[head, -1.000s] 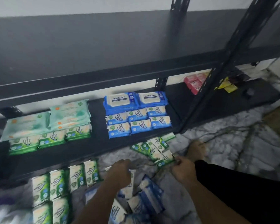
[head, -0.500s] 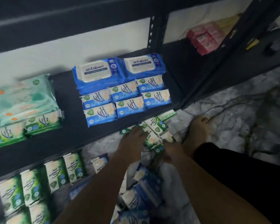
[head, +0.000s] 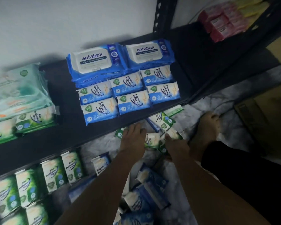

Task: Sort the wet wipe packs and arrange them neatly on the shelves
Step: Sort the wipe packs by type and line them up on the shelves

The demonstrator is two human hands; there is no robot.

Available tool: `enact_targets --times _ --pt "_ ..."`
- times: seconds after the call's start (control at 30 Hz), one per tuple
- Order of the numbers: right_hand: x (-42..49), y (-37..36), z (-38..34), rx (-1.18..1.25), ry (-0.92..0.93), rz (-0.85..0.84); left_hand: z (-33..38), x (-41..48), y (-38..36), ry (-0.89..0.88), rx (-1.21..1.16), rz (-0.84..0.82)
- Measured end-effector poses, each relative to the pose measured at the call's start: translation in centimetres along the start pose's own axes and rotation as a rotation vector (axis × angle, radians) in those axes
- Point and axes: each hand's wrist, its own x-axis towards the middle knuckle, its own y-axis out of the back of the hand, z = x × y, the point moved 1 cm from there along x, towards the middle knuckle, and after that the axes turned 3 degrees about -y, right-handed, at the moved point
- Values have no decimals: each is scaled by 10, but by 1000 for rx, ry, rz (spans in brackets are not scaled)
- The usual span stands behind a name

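Closest to you, loose blue packs [head: 150, 187] lie on the floor between your forearms. Just past them your left hand [head: 133, 138] lies flat, fingers spread, on the green pine packs [head: 152, 139]. Your right hand [head: 175, 144] pinches one, right at the shelf [head: 88, 135] front edge. There's a bare strip of shelf left of the blue rows [head: 130, 95].

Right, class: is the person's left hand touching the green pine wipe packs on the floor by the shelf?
Touching. The head view shows the left hand lying on the green pine packs, fingers spread over them with no gap.
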Motion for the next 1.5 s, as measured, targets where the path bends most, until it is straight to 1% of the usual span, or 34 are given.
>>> enact_targets --times 0.13,0.2,0.23,0.3,0.37,0.47,0.53,0.6,0.7,0.83,0.97,1.03,1.13,1.23,1.37,1.5 --pt "-7 1 -2 20 -11 -31 -4 -12 -4 23 -98 -5" --pt "-19 2 0 15 15 -17 -2 -24 -3 87 -148 -19" --pt "-25 1 2 30 43 6 -1 -31 -2 133 -209 -27" --pt "-43 2 7 71 110 26 -2 -48 -1 247 -453 -41" --pt "-55 -4 18 123 190 7 -4 -64 -1 338 -704 -50" --pt "-53 -17 40 163 199 -34 -5 -89 8 383 -903 -17" --pt "-83 -5 38 162 248 -69 -5 -108 16 438 -1024 5" --pt "-115 6 38 198 303 -145 -5 -127 23 514 -1118 12" --pt "-144 12 44 231 414 -247 -6 -153 39 557 -1144 20" --pt "-157 6 52 320 578 -303 -10 -194 60 541 -1144 104" --pt "-205 25 48 295 574 -393 -12 -242 68 606 -1335 224" --pt "-218 26 47 261 600 -403 -12 -260 72 580 -1414 265" --pt "-232 21 46 244 616 -438 -17 -279 74 529 -1415 295" --pt "-242 17 46 215 630 -439 -22 -290 70 526 -1427 321" --pt "-250 11 46 181 668 -426 -26 -300 65 554 -1470 332" --pt "-258 1 40 193 652 -431 -34 -308 59 612 -1462 346"
